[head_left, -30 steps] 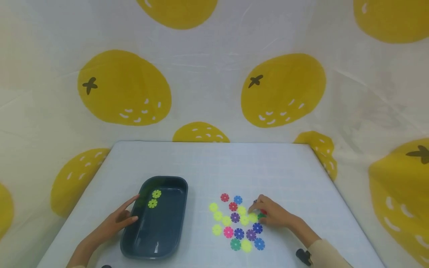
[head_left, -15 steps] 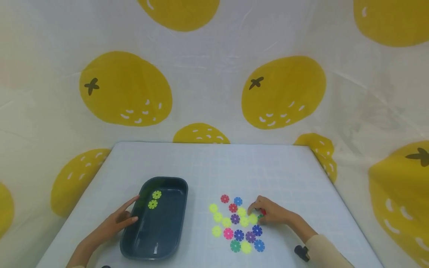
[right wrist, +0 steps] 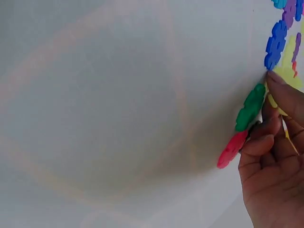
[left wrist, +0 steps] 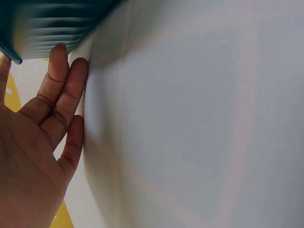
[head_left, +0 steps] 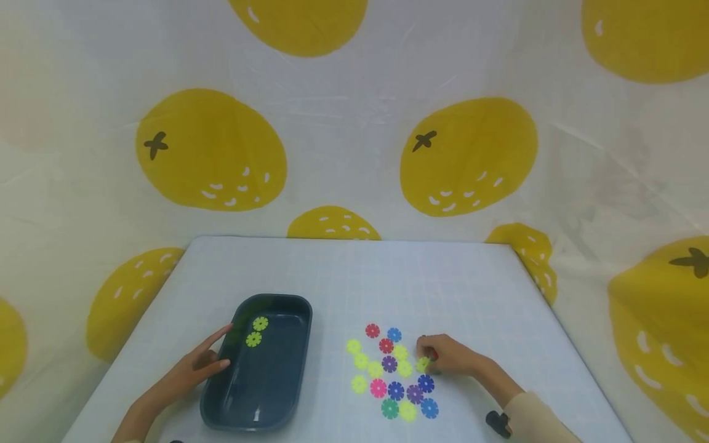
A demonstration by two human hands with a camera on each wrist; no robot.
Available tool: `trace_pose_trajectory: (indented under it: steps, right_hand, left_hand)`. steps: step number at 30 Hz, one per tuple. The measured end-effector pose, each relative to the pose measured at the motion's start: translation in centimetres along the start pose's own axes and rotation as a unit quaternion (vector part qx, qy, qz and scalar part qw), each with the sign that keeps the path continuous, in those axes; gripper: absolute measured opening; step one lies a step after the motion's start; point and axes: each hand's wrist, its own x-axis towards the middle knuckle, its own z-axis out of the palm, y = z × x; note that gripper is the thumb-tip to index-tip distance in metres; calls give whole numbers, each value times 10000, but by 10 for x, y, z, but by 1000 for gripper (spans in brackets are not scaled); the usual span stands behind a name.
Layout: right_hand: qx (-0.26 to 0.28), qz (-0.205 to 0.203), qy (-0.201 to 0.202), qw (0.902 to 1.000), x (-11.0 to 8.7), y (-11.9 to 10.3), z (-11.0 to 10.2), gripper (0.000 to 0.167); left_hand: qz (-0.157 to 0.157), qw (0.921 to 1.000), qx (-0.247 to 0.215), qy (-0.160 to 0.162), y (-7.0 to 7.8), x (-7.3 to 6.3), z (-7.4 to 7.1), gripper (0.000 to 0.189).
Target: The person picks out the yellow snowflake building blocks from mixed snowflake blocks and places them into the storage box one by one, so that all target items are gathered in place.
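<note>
Dark blue-grey tray (head_left: 260,381) on a pale tabletop (head_left: 354,277), set nearer the tabletop's left edge than its right and well apart from the far edge. Two yellow discs (head_left: 253,339) with notched rims lie inside, next to each other, near the tray's far left corner. The left hand (head_left: 188,372) is unclenched; its index finger and thumb rest at the tray's left rim, and in the left wrist view the other fingers are loosely extended beside the ribbed wall.

Right of the tabletop's middle, well apart from the far edge, lies a loose group of similar discs, among them a pink disc (head_left: 378,388), a purple disc (head_left: 390,364) and a light blue disc (head_left: 394,335). At the group's right side, the right hand (head_left: 450,355) pinches a yellow piece (head_left: 423,364) between thumb and index finger; the piece is tilted. The right wrist view shows a green disc (right wrist: 250,108) just beside the pinching fingers and a red disc (right wrist: 232,150) by the curled ones; a dark blue disc (right wrist: 276,45) lies just past the thumb tip. Behind the tabletop's far edge hangs a white cloth (head_left: 343,147) printed with large yellow fruit.
</note>
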Motion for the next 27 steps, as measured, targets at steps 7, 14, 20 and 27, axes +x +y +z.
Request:
trace_pose_trajectory:
  steps: [7, 14, 20, 27]
  right_hand:
    - [262, -9, 112, 9996, -2, 9, 2, 12]
    - [860, -64, 199, 9961, -8, 9, -2, 6]
    - [1931, 339, 286, 9802, -12, 10, 0, 13]
    - [2570, 1397, 645, 9541, -12, 6, 9, 23]
  left_hand:
    - [19, 10000, -13, 2, -2, 1, 1, 78]
    - [10, 10000, -38, 13, -2, 0, 2, 78]
    - [-58, 10000, 22, 40, 1, 0, 3, 78]
    - [-32, 9999, 143, 85, 3, -4, 2, 79]
